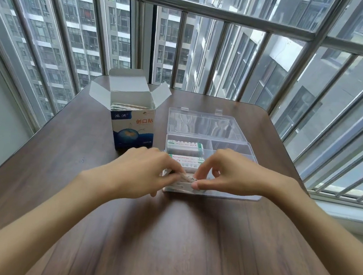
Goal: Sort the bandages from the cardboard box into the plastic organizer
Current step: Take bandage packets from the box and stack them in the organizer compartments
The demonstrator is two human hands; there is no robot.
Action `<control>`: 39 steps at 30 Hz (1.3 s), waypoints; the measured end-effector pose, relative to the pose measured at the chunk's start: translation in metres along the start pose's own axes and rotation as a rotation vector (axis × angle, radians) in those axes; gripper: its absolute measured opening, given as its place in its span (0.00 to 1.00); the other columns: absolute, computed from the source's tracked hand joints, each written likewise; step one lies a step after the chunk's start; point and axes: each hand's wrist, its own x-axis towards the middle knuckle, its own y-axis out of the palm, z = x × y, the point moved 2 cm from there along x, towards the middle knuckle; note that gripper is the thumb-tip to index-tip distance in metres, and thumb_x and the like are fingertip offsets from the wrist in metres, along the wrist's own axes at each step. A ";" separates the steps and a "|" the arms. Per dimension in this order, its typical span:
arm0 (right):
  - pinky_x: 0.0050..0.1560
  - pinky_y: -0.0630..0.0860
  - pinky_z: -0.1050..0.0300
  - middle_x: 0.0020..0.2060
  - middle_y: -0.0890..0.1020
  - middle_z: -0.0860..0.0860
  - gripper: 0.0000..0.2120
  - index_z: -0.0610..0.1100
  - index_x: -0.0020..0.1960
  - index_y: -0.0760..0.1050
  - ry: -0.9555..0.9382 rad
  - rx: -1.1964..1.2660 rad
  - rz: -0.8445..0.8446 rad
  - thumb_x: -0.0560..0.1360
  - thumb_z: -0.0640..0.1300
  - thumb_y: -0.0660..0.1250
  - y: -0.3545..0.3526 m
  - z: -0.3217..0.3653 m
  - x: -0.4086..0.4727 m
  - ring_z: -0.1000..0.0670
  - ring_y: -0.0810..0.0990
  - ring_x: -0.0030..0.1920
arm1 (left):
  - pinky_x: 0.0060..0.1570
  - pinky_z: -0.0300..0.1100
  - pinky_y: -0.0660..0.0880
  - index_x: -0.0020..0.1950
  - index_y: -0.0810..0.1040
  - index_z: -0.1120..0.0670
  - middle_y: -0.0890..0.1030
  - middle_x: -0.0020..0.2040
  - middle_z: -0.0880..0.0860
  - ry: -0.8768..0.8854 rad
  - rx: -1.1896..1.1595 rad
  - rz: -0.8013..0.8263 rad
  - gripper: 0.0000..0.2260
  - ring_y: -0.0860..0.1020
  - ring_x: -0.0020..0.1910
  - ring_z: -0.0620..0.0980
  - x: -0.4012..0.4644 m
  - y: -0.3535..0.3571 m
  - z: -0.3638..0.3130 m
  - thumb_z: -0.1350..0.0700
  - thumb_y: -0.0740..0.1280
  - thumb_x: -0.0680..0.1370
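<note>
A blue and white cardboard box (132,128) stands open on the table, with several bandages (128,107) showing at its top. To its right lies a clear plastic organizer (234,149) with its lid folded back. Two white packs (185,147) fill its left compartments. Over the front left compartment my left hand (146,169) and my right hand (227,171) pinch the two ends of a small stack of bandages (187,179), which sits low in that compartment. My fingers hide most of the stack.
The brown wooden table (162,238) fills the foreground. A metal window railing (215,15) runs close behind its far edge and along the right. A white sill (350,217) lies to the right of the table.
</note>
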 end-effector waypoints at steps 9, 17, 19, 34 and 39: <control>0.33 0.67 0.65 0.40 0.84 0.53 0.15 0.54 0.50 0.83 -0.043 0.351 -0.159 0.67 0.60 0.69 -0.020 -0.009 -0.004 0.57 0.72 0.33 | 0.42 0.45 0.76 0.50 0.79 0.43 0.80 0.29 0.44 -0.018 -0.224 -0.174 0.04 0.78 0.31 0.38 0.003 0.000 0.024 0.48 0.64 0.79; 0.29 0.62 0.66 0.23 0.71 0.56 0.07 0.52 0.45 0.85 -0.037 -0.028 -0.188 0.71 0.53 0.73 -0.017 -0.007 -0.003 0.59 0.72 0.28 | 0.22 0.29 0.61 0.52 0.79 0.52 0.80 0.38 0.58 -0.317 -0.911 -0.363 0.06 0.70 0.22 0.40 -0.007 0.002 0.038 0.58 0.63 0.80; 0.30 0.63 0.62 0.24 0.69 0.55 0.07 0.56 0.49 0.83 -0.075 -0.227 -0.082 0.72 0.53 0.71 -0.007 0.001 0.009 0.56 0.69 0.27 | 0.20 0.28 0.57 0.52 0.79 0.51 0.78 0.37 0.53 -0.390 -1.057 -0.372 0.06 0.69 0.22 0.39 -0.009 0.002 0.038 0.57 0.63 0.80; 0.33 0.65 0.60 0.27 0.70 0.58 0.08 0.54 0.51 0.83 -0.153 -0.432 -0.035 0.74 0.51 0.68 -0.007 0.014 0.016 0.53 0.68 0.32 | 0.20 0.28 0.57 0.51 0.79 0.51 0.78 0.36 0.48 -0.406 -1.136 -0.384 0.05 0.68 0.22 0.39 -0.016 -0.005 0.033 0.58 0.63 0.80; 0.27 0.59 0.66 0.23 0.66 0.54 0.09 0.46 0.48 0.84 -0.106 -0.082 0.172 0.76 0.49 0.68 -0.021 0.003 0.019 0.55 0.64 0.24 | 0.20 0.28 0.57 0.50 0.79 0.50 0.78 0.36 0.46 -0.410 -1.134 -0.386 0.05 0.68 0.22 0.39 -0.018 -0.007 0.035 0.57 0.64 0.80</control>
